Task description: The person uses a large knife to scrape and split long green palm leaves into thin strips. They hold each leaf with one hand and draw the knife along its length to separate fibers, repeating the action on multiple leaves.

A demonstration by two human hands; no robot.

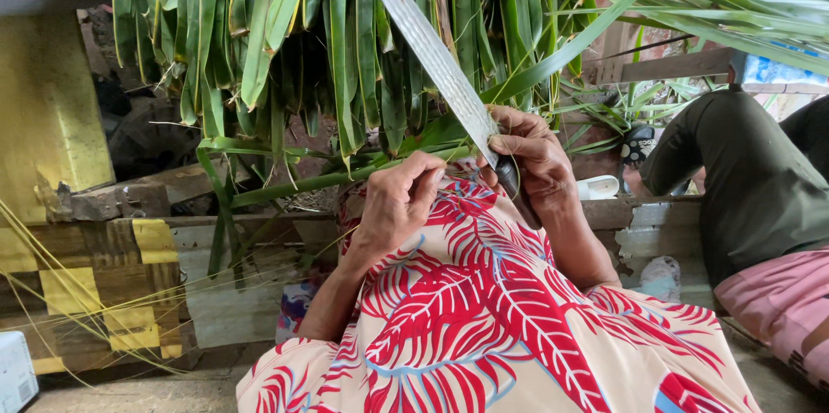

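Right hand grips a long flat steel blade; left hand pinches a green leaf strip.

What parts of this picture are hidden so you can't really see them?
All in the head view:
- The long knife: its tip is cut off by the top edge, and its handle is covered by the right hand.
- The green leaf stalk: the part at the left hand is hidden behind the fingers.
- The person in the dark top: cut off by the right edge.
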